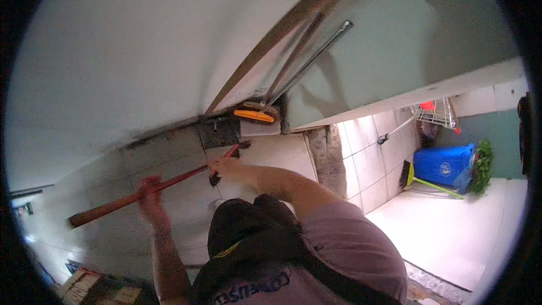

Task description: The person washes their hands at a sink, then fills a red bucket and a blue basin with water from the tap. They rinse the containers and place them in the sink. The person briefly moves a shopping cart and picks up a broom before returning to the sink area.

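Both of my hands are on a long reddish pole (186, 176) that slants across in front of my body. My left hand (152, 199) is wrapped around its middle, with the thicker brownish end sticking out to the left. Closer to the other end, my right hand (224, 167) grips the pole and is blurred. Dark bristles (243, 145) seem to show at the far tip, just past the right hand. A small dark object (215, 179) appears below my right hand; what it is cannot be made out. Tiled floor (178, 203) lies beneath the pole.
A broom with an orange head (254, 115) and a metal handle (313, 61) leans in the corner beside a brown pole (292, 57). Beyond the doorway are a blue bin (442, 163), a lime-green broom (438, 188), leafy greens (482, 167) and a shopping trolley (438, 112). Cardboard boxes (82, 286) sit lower left.
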Tool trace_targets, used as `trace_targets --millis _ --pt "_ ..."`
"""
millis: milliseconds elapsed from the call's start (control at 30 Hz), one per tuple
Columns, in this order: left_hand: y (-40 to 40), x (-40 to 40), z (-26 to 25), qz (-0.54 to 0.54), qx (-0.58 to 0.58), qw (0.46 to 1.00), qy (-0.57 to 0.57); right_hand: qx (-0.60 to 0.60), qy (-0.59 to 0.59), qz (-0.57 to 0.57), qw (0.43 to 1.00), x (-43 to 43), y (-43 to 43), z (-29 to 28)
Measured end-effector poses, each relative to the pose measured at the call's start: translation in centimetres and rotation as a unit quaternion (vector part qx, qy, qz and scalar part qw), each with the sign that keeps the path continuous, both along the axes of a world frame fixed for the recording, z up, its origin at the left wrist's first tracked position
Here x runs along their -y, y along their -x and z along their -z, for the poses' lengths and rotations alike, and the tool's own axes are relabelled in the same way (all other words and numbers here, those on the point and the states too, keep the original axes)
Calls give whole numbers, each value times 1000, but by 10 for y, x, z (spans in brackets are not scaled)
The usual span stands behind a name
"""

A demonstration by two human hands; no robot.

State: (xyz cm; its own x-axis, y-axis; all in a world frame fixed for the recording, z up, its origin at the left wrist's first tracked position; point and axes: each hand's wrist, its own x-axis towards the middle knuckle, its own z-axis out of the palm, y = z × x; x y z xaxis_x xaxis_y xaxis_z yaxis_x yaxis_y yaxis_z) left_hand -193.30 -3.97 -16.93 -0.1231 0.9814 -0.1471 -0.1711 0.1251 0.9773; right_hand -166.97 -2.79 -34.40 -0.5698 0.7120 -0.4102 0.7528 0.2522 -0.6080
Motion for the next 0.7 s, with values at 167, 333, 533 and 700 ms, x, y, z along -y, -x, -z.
trace_targets --millis 167,333,533,700 --pt "-112 -31 107 231 -181 953 81 86 28 195 977 55 -166 51" --pt "-192 -82 160 351 -197 915 -15 157 -14 431 889 275 -282 0" --pt "-251 -151 269 369 -261 882 133 204 142 688 682 504 -215 -30" --pt "-312 -179 288 274 -213 925 156 122 328 708 613 598 -91 -28"
